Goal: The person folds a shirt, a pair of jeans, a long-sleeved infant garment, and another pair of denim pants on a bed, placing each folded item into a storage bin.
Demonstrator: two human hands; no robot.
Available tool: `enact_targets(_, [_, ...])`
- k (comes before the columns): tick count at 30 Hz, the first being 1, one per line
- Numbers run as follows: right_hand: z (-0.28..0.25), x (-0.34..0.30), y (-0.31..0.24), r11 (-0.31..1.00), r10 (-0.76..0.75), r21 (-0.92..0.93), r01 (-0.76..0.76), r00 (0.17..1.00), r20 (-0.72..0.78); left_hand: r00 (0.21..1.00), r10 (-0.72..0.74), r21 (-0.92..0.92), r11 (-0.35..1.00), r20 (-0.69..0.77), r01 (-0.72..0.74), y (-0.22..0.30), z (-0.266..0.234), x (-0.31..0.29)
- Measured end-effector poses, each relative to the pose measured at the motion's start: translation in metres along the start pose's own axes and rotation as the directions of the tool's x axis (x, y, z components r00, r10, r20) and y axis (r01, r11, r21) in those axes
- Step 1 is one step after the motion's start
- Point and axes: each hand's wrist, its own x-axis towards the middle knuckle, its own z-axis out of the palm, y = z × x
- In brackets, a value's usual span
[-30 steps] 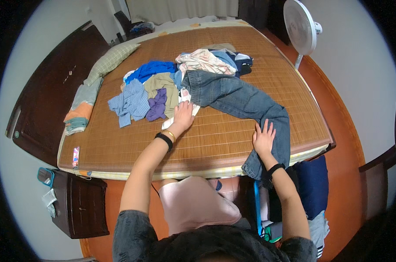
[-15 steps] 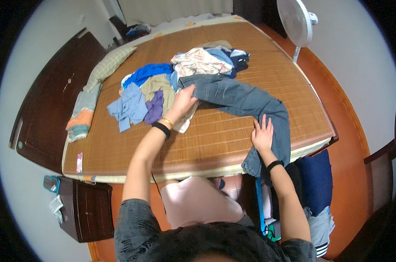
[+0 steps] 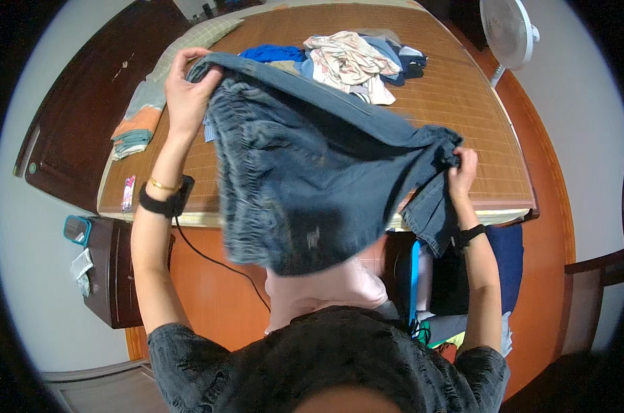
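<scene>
A pair of dark blue jeans (image 3: 305, 186) hangs stretched between my two hands above the near part of the bed. My left hand (image 3: 190, 86) pinches the gathered elastic waistband at its upper left corner. On the other side, my right hand (image 3: 463, 172) is closed on a bunched part of a leg, and the leg end droops below it. Behind the jeans lies a heap of clothes, with a white patterned garment (image 3: 350, 62) on top and a bright blue garment (image 3: 274, 53) at its left. The jeans hide part of that heap.
The bed's woven mat (image 3: 491, 148) spreads beyond my hands. Folded clothes (image 3: 138, 127) and a checked pillow (image 3: 195, 43) line its left edge. A white fan (image 3: 508, 31) stands at the far right. Below are a dark cabinet (image 3: 116, 275) and a dark blue cloth item (image 3: 506, 261).
The jeans were lying on the bed and are now lifted and spread in the air. My left hand rose to the left; my right hand, earlier flat on a leg, has closed on it.
</scene>
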Motion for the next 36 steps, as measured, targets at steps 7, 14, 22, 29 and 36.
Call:
enact_targets(7, [-0.014, -0.046, -0.009, 0.975, -0.205, 0.013, 0.221, 0.878, 0.434, 0.887, -0.376, 0.416, 0.875, 0.268, 0.246, -0.160, -0.016, -0.110])
enact_targets(14, [-0.009, -0.009, -0.015, 0.756, 0.167, 0.367, -0.542, 0.702, 0.693, 0.783, -0.550, 0.392, 0.815, 0.292, 0.426, -0.190, 0.002, -0.181])
enact_targets(22, [0.033, -0.021, -0.060, 0.975, -0.156, 0.069, 0.210, 0.435, 0.887, 0.896, -0.368, 0.561, 0.809, 0.247, 0.177, -0.127, 0.019, -0.202])
enact_targets(29, [0.090, 0.025, -0.043, 0.987, 0.046, 0.086, -0.137, 0.746, 0.665, 0.415, -0.736, 0.718, 0.655, 0.535, 0.236, -0.115, 0.037, -0.235])
enact_targets(36, [0.153, 0.093, -0.032, 0.906, 0.368, -0.360, -0.221, 0.834, 0.413, 0.379, -0.676, 0.652, 0.728, 0.632, 0.210, -0.145, 0.061, -0.210])
